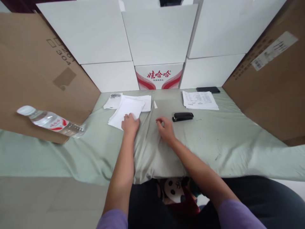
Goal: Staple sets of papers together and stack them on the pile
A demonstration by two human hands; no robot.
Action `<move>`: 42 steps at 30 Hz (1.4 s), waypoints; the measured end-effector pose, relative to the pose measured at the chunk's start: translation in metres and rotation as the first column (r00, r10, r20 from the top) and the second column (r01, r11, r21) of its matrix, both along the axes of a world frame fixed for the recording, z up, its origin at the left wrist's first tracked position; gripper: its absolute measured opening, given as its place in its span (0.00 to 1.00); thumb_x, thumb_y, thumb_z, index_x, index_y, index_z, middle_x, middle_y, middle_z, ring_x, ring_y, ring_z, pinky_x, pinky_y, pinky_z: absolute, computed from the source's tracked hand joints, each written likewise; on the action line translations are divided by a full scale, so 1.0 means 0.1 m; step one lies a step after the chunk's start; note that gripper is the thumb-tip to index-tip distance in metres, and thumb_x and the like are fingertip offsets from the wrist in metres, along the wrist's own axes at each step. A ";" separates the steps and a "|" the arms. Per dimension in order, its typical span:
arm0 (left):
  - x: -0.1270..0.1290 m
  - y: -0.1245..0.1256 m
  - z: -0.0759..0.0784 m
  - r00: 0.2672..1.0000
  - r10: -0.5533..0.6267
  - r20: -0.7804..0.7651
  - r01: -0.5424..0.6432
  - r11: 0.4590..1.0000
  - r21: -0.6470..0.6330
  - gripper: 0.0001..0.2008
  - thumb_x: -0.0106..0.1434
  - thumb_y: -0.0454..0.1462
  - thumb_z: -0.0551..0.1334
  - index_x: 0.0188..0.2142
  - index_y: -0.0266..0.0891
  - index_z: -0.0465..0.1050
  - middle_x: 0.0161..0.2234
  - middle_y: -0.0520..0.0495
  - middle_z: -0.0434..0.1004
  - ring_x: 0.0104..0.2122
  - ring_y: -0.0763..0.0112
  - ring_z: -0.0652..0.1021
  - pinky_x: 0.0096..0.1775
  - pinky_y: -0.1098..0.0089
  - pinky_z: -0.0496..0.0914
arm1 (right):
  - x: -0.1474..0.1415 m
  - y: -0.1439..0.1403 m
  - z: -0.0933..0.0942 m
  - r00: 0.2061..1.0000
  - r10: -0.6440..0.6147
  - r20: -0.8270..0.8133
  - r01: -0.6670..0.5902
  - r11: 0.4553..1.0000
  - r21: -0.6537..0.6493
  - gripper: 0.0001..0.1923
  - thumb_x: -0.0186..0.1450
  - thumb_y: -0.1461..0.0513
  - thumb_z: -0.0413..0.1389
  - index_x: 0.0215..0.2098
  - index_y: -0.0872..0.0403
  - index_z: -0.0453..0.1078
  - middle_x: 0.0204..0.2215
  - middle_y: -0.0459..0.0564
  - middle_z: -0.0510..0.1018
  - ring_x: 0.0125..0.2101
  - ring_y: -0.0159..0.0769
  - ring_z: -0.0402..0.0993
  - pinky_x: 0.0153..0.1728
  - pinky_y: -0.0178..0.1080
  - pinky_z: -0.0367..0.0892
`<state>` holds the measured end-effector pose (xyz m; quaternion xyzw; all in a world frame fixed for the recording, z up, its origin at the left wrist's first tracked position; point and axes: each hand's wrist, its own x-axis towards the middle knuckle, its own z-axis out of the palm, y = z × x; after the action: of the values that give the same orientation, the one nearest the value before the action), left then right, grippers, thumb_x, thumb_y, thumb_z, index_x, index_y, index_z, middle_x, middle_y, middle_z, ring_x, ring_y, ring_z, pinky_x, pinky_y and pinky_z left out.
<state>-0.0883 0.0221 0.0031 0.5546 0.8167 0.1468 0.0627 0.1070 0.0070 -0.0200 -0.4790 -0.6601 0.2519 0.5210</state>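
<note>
My left hand rests on the lower right part of a loose stack of white paper, its fingers bent and slightly apart against the top sheet. Under and behind that stack, more sheets stick out to the right. My right hand lies on the cloth with its fingers curled in towards the thumb, and nothing shows in it. Just beyond it, to the right, sits a black stapler, apart from the hand. A small white paper scrap lies between the two hands, further back.
Printed sheets lie at the back right, a black phone behind them. A water bottle leans at the left. Brown cardboard and a brown box flank the green cloth; white boxes wall the back.
</note>
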 end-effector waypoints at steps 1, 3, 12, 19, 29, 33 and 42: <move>0.04 -0.01 0.01 1.000 -0.011 -0.013 0.011 1.000 -0.002 0.24 0.65 0.47 0.55 0.57 0.39 0.65 0.58 0.29 0.68 0.56 0.45 0.72 0.51 0.51 0.67 | 0.00 0.00 -0.05 1.000 0.015 0.003 -0.015 1.000 -0.024 0.08 0.61 0.63 0.51 0.33 0.50 0.73 0.32 0.48 0.78 0.35 0.40 0.72 0.41 0.42 0.65; 0.10 -0.02 0.04 0.999 -0.024 -0.037 0.023 1.000 -0.021 0.23 0.65 0.46 0.55 0.56 0.40 0.66 0.55 0.30 0.71 0.51 0.45 0.76 0.46 0.52 0.69 | 0.01 0.02 -0.12 1.000 0.024 -0.006 -0.024 0.998 -0.065 0.08 0.61 0.62 0.51 0.33 0.50 0.73 0.31 0.47 0.77 0.33 0.38 0.71 0.39 0.41 0.65; 0.06 -0.05 0.10 0.992 -0.077 -0.100 0.070 0.995 -0.069 0.19 0.66 0.46 0.54 0.48 0.41 0.76 0.45 0.33 0.79 0.45 0.45 0.78 0.40 0.56 0.69 | 0.01 0.06 -0.12 0.996 0.016 -0.083 -0.026 0.991 -0.129 0.09 0.61 0.61 0.50 0.34 0.51 0.73 0.28 0.45 0.76 0.30 0.36 0.68 0.37 0.39 0.64; 0.22 -0.11 0.22 0.984 -0.036 -0.173 0.059 0.990 0.131 0.18 0.69 0.38 0.48 0.44 0.37 0.76 0.44 0.32 0.77 0.45 0.48 0.76 0.43 0.56 0.67 | 0.01 0.03 -0.06 0.979 0.067 -0.194 -0.101 0.979 -0.175 0.09 0.64 0.57 0.52 0.34 0.50 0.73 0.31 0.47 0.78 0.32 0.36 0.72 0.36 0.39 0.66; 0.84 -0.29 0.11 0.792 -0.607 -0.063 0.595 0.745 0.302 0.13 0.70 0.42 0.52 0.37 0.41 0.74 0.40 0.41 0.77 0.44 0.60 0.75 0.46 0.64 0.66 | 0.08 0.13 -0.04 0.886 -0.021 -0.463 -0.108 0.962 -0.250 0.15 0.63 0.51 0.54 0.29 0.53 0.68 0.26 0.45 0.73 0.29 0.34 0.66 0.33 0.39 0.65; 0.48 -0.11 0.05 0.905 -0.426 0.007 0.397 0.850 0.347 0.12 0.69 0.43 0.54 0.40 0.41 0.73 0.43 0.42 0.77 0.47 0.60 0.75 0.50 0.64 0.66 | 0.17 0.20 -0.09 0.850 -0.157 -0.503 0.001 0.955 -0.295 0.13 0.63 0.52 0.53 0.31 0.54 0.68 0.27 0.46 0.72 0.28 0.34 0.64 0.30 0.38 0.62; 0.01 0.07 -0.09 0.999 -0.051 -0.007 0.051 0.996 0.073 0.27 0.62 0.49 0.61 0.57 0.39 0.66 0.62 0.35 0.66 0.57 0.51 0.71 0.52 0.58 0.69 | 0.24 0.20 -0.02 0.790 -0.189 -0.583 0.053 0.969 -0.242 0.14 0.64 0.51 0.53 0.34 0.55 0.70 0.29 0.46 0.73 0.29 0.32 0.65 0.33 0.37 0.63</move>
<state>-0.0869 0.0288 -0.0063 0.5775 0.7965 0.1737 0.0440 0.1308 0.0274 -0.0220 -0.4683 -0.3972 0.4261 0.6643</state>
